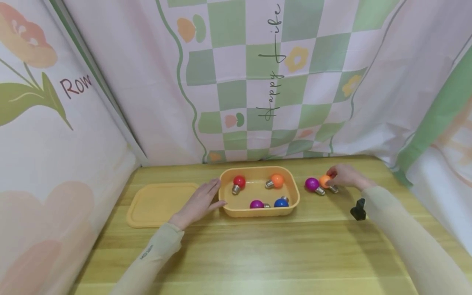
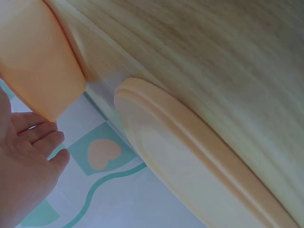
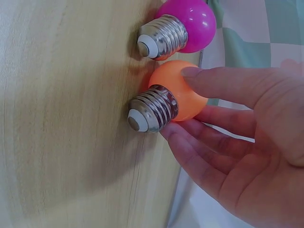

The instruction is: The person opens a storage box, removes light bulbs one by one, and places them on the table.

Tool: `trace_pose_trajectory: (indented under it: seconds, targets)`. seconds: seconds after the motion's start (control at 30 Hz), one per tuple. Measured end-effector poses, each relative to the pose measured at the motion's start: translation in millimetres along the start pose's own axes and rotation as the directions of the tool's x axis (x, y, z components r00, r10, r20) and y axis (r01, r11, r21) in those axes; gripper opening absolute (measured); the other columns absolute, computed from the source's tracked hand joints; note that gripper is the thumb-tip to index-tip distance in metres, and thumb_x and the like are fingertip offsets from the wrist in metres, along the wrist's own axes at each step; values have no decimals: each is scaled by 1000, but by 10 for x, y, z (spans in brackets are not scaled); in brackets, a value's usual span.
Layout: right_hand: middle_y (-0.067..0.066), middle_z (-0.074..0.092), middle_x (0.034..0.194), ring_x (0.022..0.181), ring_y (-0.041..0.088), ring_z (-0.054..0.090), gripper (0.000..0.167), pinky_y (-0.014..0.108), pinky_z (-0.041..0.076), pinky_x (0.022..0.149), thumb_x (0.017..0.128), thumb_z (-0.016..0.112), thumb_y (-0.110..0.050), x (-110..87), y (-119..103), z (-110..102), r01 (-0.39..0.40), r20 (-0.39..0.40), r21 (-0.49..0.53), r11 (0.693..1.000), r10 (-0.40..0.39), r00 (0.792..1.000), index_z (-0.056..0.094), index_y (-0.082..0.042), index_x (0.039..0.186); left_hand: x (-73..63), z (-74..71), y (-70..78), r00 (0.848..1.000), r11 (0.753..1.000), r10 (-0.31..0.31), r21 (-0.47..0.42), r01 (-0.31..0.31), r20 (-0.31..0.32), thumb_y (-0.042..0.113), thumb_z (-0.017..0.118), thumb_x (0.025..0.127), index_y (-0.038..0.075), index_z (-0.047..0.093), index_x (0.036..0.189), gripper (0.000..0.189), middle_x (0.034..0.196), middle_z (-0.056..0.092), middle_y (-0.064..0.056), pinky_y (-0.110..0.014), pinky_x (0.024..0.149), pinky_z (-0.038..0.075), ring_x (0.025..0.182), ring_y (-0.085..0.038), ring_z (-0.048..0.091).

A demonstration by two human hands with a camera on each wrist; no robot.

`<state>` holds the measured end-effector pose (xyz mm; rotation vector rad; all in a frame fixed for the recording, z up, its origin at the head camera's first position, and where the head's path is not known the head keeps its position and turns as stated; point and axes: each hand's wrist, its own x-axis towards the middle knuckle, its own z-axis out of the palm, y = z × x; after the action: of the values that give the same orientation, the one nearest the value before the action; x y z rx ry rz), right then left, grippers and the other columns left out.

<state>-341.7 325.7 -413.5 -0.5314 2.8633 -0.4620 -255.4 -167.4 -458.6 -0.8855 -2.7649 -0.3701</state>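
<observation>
My right hand (image 1: 346,176) pinches an orange light bulb (image 3: 178,90) by its round globe, thumb on one side and fingers on the other. Its metal screw base points away from the palm. Right beside it on the table lies a purple light bulb (image 1: 312,184). At the left end of a yellow plastic box (image 1: 258,212), my left hand (image 1: 199,203) touches the rim with fairly straight fingers. Inside the box lie a red bulb (image 1: 239,181), another orange bulb (image 1: 277,180), a second purple bulb (image 1: 256,204) and a blue bulb (image 1: 281,203); the front wall partly hides the last two.
A yellow lid (image 1: 158,205) lies flat on the wooden table (image 1: 250,254), left of the box and partly behind the left hand. A small black object (image 1: 358,209) shows by the right sleeve. Patterned curtains (image 1: 265,94) hang behind the table and along both sides.
</observation>
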Motion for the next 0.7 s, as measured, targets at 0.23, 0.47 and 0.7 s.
trace_pose_trajectory:
  seconds: [0.23, 0.47, 0.7]
  targets:
    - [30, 69, 103, 94, 40, 66, 56, 59, 54, 89, 82, 77, -26, -8, -18, -15, -10, 17, 9, 1000, 9, 1000, 61, 17, 114, -1, -17, 9, 1000, 1000, -1, -8, 1, -1, 44, 62, 96, -8, 41, 146, 75, 152, 43, -26, -52, 119, 37, 142, -38, 43]
    - [27, 69, 100, 92, 38, 66, 52, 57, 54, 87, 81, 77, -24, -19, -6, -11, -3, 6, 13, 1000, 3, 1000, 62, 16, 112, -7, -13, 4, 1000, 1000, -6, -1, 6, 8, 45, 61, 96, -7, 40, 147, 76, 153, 42, -25, -51, 120, 35, 143, -37, 42]
    - [26, 69, 99, 91, 37, 65, 50, 56, 54, 86, 81, 77, -22, -36, -9, -22, 2, 15, 16, 1000, -2, 1000, 62, 15, 111, -9, -25, 20, 1000, 1000, 4, 1, -4, -7, 43, 62, 96, -8, 40, 146, 75, 152, 43, -25, -51, 120, 36, 143, -38, 43]
